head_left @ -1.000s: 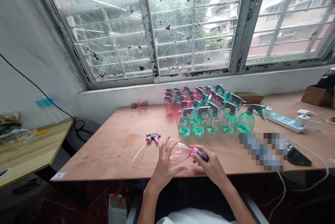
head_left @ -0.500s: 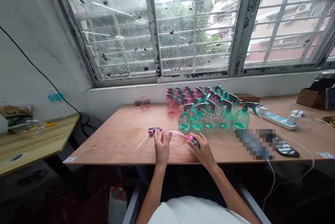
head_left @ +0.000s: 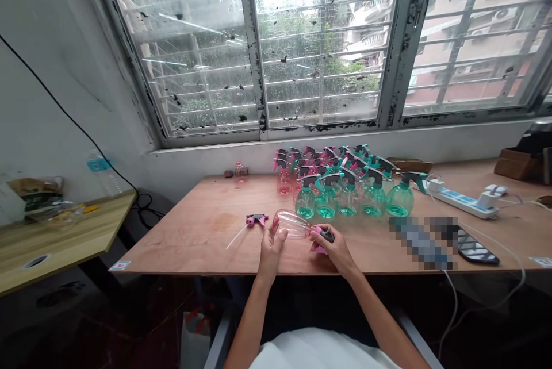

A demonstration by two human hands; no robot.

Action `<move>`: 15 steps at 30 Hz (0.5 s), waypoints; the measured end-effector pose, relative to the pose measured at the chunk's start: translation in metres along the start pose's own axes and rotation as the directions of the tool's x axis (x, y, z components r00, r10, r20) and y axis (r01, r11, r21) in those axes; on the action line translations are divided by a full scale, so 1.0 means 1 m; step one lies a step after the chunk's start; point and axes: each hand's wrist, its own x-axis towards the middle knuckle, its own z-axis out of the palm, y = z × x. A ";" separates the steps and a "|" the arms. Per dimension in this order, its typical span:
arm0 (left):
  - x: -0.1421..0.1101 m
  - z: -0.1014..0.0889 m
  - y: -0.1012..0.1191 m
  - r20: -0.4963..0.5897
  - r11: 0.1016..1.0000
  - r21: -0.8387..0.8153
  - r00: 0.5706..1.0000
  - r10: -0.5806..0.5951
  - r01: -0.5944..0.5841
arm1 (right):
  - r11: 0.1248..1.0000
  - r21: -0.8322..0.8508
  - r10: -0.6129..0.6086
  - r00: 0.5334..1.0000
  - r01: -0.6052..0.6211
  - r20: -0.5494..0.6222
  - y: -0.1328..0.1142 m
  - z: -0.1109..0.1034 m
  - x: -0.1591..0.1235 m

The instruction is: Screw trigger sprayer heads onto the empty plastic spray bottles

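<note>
Head view: pink transparent spray bottle (head_left: pixel 295 224) lay sideways just below frame center, between hands; left hand (head_left: pixel 269 251) grasped base with fingertips, right hand (head_left: pixel 339 252) clasped pink-and-black trigger sprayer (head_left: pixel 328 235).

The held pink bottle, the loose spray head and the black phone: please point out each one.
Held pink bottle (head_left: pixel 294 223), head view: its clear side.
Loose spray head (head_left: pixel 259 219), head view: its black body.
Black phone (head_left: pixel 478 247), head view: its glossy face.

No lettering, brand or number is showing legibly. A left sticker (head_left: pixel 119 265) and a right sticker (head_left: pixel 541 262) are lying near the front edge of the wooden table (head_left: pixel 181 251), their printing appearing too small to read. A blue label (head_left: pixel 99 165) is wrapping a clear bottle (head_left: pixel 112 186), likewise illegible.
</note>
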 end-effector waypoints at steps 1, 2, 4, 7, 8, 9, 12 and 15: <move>0.001 -0.002 -0.002 0.008 1.000 0.000 1.000 -0.002 0.002 | 1.000 0.016 0.012 1.000 -0.012 0.002 0.000 -0.001 0.002; 0.002 -0.005 -0.003 0.016 1.000 0.001 1.000 -0.004 0.004 | 0.999 0.030 0.025 1.000 -0.025 0.004 0.000 -0.002 0.003; 0.004 -0.011 -0.004 0.029 1.000 0.010 1.000 -0.012 0.012 | 0.998 0.049 0.047 0.999 -0.047 0.008 0.001 -0.003 0.006; 0.006 -0.021 -0.004 0.044 0.999 0.026 0.998 -0.044 0.043 | 0.995 0.070 0.074 0.997 -0.075 0.017 0.001 -0.004 0.007; 0.007 -0.023 -0.004 0.051 0.998 0.028 0.997 -0.060 0.059 | 0.994 0.073 0.084 0.996 -0.085 0.020 0.001 -0.004 0.007; 0.007 -0.025 -0.004 0.058 0.997 0.028 0.995 -0.077 0.076 | 0.993 0.074 0.093 0.995 -0.094 0.025 0.000 -0.004 0.007; 0.009 -0.027 -0.005 0.048 0.993 0.027 0.992 -0.120 0.119 | 0.990 0.069 0.122 0.991 -0.125 0.053 -0.003 -0.003 0.006; 0.011 -0.027 -0.008 -0.008 0.988 0.028 0.989 -0.149 0.149 | 0.987 0.061 0.145 0.987 -0.150 0.074 -0.006 0.000 0.007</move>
